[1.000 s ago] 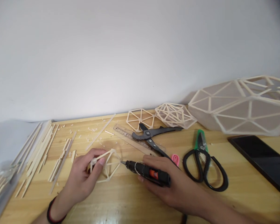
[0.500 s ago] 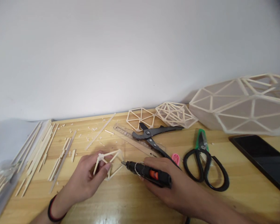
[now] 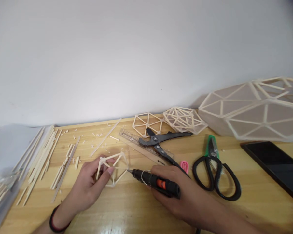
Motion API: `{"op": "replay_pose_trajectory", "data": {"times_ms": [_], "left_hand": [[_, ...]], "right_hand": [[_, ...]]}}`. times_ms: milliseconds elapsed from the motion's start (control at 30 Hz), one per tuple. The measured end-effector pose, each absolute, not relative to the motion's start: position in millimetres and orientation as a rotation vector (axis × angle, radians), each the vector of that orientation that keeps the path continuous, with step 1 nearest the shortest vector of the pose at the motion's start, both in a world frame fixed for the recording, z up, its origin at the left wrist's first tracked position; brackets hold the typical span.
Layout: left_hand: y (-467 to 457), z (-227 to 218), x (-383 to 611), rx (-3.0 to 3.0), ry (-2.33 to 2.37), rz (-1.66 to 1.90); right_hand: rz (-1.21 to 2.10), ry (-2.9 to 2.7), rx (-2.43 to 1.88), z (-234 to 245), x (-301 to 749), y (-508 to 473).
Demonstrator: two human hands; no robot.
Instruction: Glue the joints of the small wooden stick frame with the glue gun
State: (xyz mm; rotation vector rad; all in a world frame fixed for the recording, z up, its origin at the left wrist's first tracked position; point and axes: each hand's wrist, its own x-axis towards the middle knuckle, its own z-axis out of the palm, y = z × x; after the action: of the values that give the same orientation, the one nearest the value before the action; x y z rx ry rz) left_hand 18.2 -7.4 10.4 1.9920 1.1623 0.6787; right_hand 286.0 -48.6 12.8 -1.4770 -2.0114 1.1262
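My left hand (image 3: 88,187) pinches a small frame of pale wooden sticks (image 3: 113,170), tilted up off the wooden table (image 3: 127,211). A dark band circles that wrist. My right hand (image 3: 185,195) grips a black glue pen with an orange switch (image 3: 156,182). Its metal tip points left and sits just right of the stick frame, close to one of its joints.
Black pliers (image 3: 158,141) lie across a clear ruler (image 3: 139,144). Green-and-black scissors (image 3: 215,169), a pink clip (image 3: 184,166) and a dark phone (image 3: 275,169) lie to the right. Stick lattices (image 3: 183,120) and a large faceted shell (image 3: 256,110) stand at the back; loose sticks (image 3: 42,156) lie left.
My left hand has turned the stick frame and lifted one end, shifting it slightly. The glue pen in my right hand has hardly moved.
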Motion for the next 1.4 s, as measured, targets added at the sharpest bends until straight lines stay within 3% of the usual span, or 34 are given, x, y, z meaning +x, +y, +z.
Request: {"op": "replay_pose_trajectory", "data": {"times_ms": [433,1400], "left_hand": [[-9.3,-1.7,12.2,1.519,1.174,0.677],[1.6,1.8,17.1,1.748,1.245,0.632]], "right_hand": [[1.106,-1.965,-1.455,13.5,285.9,-48.5],[1.107,-1.942,-1.255,7.0,286.4,-45.6]]}}
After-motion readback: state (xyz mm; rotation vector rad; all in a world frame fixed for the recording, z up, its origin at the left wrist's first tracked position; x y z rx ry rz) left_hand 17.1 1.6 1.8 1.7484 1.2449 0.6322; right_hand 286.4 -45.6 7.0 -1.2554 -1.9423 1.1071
